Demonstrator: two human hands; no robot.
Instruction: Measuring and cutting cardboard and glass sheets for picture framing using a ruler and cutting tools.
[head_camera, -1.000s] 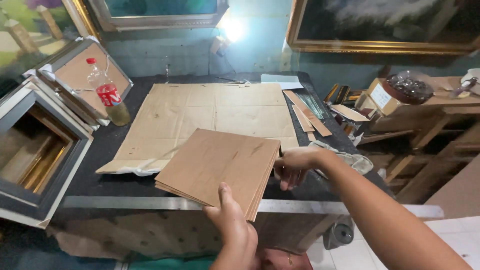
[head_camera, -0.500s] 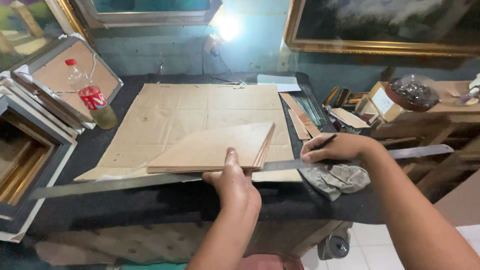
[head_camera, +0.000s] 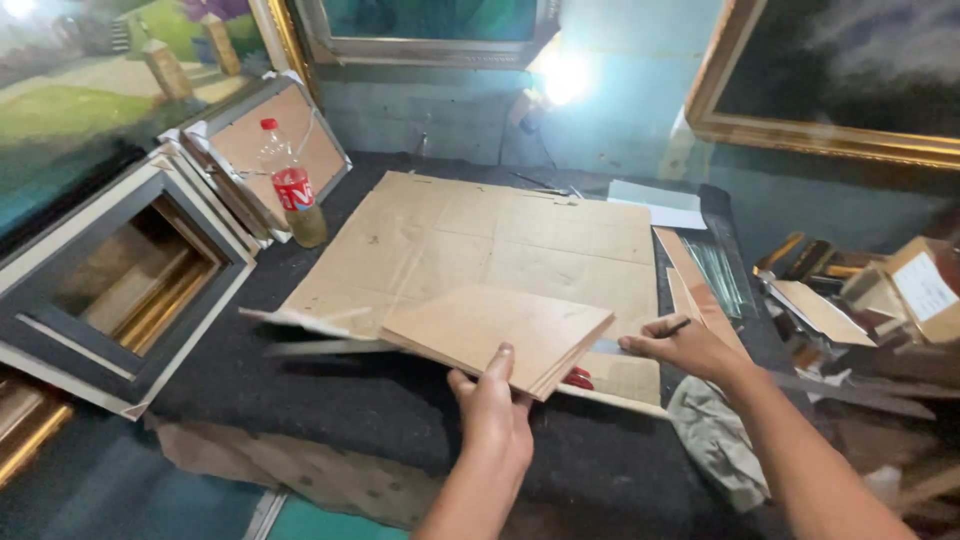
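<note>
- My left hand (head_camera: 495, 420) is on the near edge of the stack of thin wooden boards (head_camera: 500, 330), thumb up on top and the other fingers curled under, so it's got a proper pinch on it.
- The stack sits tilted on the big flattened cardboard sheet (head_camera: 470, 240), near corner lifted a bit off the dark felt table (head_camera: 330, 400).
- My right hand (head_camera: 690, 350) is just right of the stack, fingers closed narrow round a dark pencil (head_camera: 672, 328), resting on the long metal ruler (head_camera: 620, 400) that runs under the boards.
- Something red (head_camera: 578, 378) pokes out from under the stack's right corner, can't tell what it is.
- Grey rag (head_camera: 720, 440) lies below my right wrist.
- Back left there's a plastic bottle with a red label (head_camera: 292, 195), standing upright beside leaning picture frames (head_camera: 130, 290).
- Glass strips (head_camera: 715, 275) lie along the right edge of the cardboard.
</note>
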